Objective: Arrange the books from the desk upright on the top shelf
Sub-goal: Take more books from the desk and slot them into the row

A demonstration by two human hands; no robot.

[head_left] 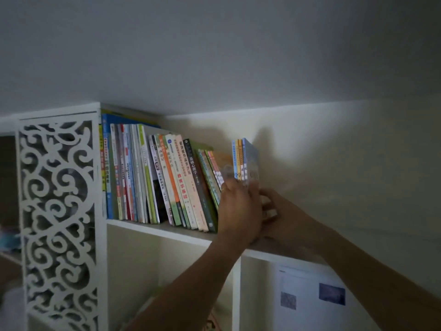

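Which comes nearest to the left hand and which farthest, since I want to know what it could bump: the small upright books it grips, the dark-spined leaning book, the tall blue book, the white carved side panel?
From the left hand, in the head view:
1. Small upright books, in its grip, just above it.
2. Dark-spined leaning book, to its left.
3. Tall blue book, at the row's left end.
4. White carved side panel, farthest left.

Dark spine (196, 180): 基础心理学; orange-lettered spine (182, 187): 教育学基础.

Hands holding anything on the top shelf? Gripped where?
Both hands clasp a small upright bundle of books at its lower part: left hand on the spine side, right hand on the far side.
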